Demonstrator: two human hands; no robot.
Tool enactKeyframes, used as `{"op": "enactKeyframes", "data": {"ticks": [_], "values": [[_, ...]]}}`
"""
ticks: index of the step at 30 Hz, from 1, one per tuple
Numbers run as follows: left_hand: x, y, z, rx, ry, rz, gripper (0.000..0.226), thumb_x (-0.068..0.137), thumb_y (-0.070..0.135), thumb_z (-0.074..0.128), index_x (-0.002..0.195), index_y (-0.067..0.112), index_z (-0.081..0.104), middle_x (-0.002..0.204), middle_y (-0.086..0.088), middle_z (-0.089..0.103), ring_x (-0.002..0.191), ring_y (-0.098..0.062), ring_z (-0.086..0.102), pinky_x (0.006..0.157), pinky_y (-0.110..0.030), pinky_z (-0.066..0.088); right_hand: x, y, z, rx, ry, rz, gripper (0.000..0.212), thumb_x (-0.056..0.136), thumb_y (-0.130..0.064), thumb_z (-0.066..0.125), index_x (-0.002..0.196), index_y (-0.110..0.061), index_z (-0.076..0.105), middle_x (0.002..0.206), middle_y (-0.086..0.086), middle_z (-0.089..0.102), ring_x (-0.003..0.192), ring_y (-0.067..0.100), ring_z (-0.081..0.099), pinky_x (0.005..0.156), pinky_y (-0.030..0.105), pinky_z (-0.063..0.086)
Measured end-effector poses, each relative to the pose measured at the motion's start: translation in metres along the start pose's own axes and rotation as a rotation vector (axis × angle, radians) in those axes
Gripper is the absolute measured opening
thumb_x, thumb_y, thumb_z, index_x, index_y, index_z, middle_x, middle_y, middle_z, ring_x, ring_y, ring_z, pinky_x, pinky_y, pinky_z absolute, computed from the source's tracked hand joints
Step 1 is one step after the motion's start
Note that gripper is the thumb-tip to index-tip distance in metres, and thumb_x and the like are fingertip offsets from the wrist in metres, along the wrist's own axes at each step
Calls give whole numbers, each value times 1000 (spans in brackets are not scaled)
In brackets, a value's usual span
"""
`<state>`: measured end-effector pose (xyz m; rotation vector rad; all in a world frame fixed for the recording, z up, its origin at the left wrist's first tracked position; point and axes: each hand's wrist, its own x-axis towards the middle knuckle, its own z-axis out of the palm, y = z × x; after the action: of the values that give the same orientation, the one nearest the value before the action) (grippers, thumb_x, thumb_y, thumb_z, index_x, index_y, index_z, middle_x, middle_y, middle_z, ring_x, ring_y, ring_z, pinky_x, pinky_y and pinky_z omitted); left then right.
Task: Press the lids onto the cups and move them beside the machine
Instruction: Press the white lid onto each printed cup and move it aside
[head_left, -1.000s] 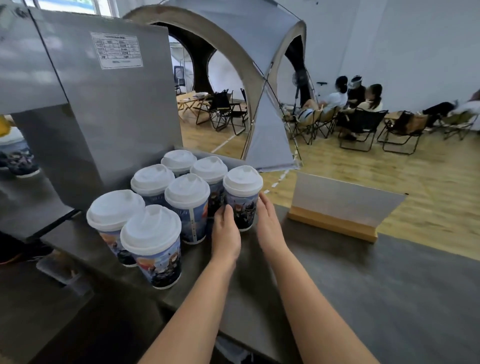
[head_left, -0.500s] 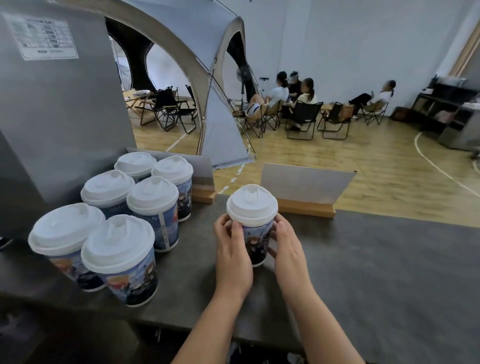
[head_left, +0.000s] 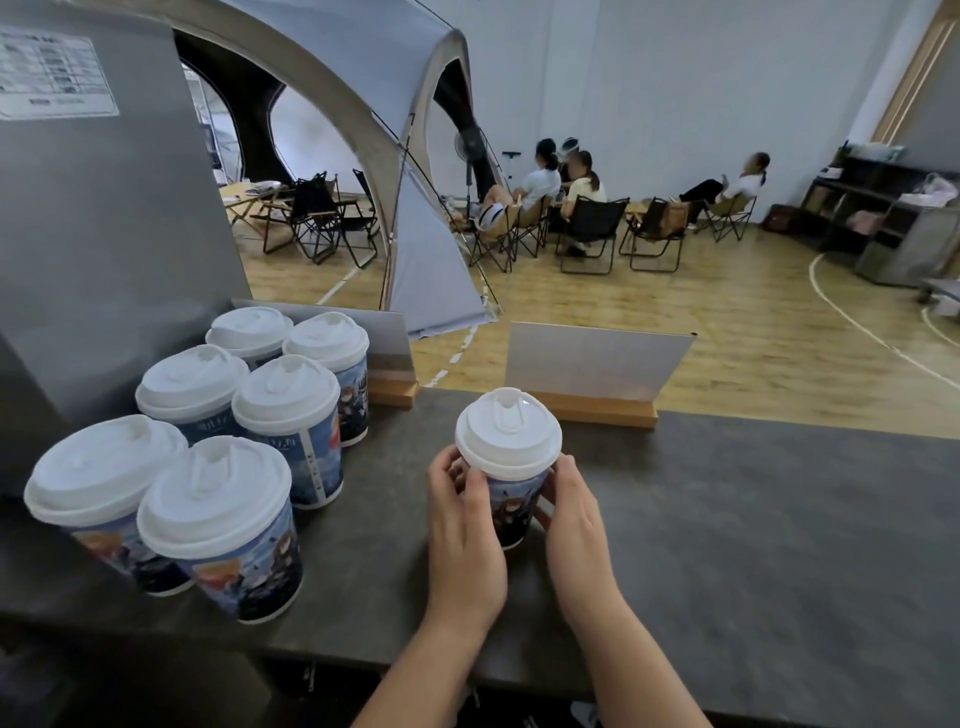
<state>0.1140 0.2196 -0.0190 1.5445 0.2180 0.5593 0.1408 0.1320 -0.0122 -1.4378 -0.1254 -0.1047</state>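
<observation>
Both hands clasp the upright lidded cup (head_left: 508, 467) at frame centre, left hand (head_left: 464, 525) and right hand (head_left: 574, 512) flanking it; machine (head_left: 104, 234) sits upper left, nearer the left hand.

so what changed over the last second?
Both hands, the left hand and the right hand, pulled the seventh cup out of the cluster beside the machine, rightward and toward the person across the counter. They grip it throughout. The six lidded cups stayed put.
</observation>
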Motion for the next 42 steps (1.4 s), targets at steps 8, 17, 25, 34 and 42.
{"op": "enactKeyframes", "data": {"ticks": [8,17,25,34,42], "values": [[38,33,-4,109,41,193,49,97,39,24,130,24,57,132,9,56,125,-1,48,110,-28,37,17,-20,10,6,36,-174,32,103,-39,38,130,-34,52,123,-14,61,112,-5,59,89,16,50],[49,19,0,-7,12,255,43,95,20,29,115,21,66,112,8,70,110,-9,64,92,-36,54,25,-11,26,26,60,-303,40,88,-48,34,114,-27,55,105,-11,66,101,14,64,79,25,54],[48,19,4,-6,32,269,38,97,20,28,111,25,63,106,11,69,105,-9,64,86,-34,55,24,-13,26,24,35,-298,36,90,-47,34,114,-29,54,106,-15,65,101,9,63,81,22,53],[28,17,-4,-54,-163,292,59,85,50,53,134,19,42,120,28,58,113,-1,59,87,-12,47,15,-14,17,72,-74,-229,51,87,-55,46,131,-29,47,126,-3,59,117,15,60,90,26,52],[26,18,0,-92,-136,279,61,81,45,54,135,19,42,120,31,57,115,0,57,86,-11,47,12,-9,17,96,-99,-258,56,85,-48,48,135,-23,40,122,-19,59,116,7,59,89,18,50]]}}
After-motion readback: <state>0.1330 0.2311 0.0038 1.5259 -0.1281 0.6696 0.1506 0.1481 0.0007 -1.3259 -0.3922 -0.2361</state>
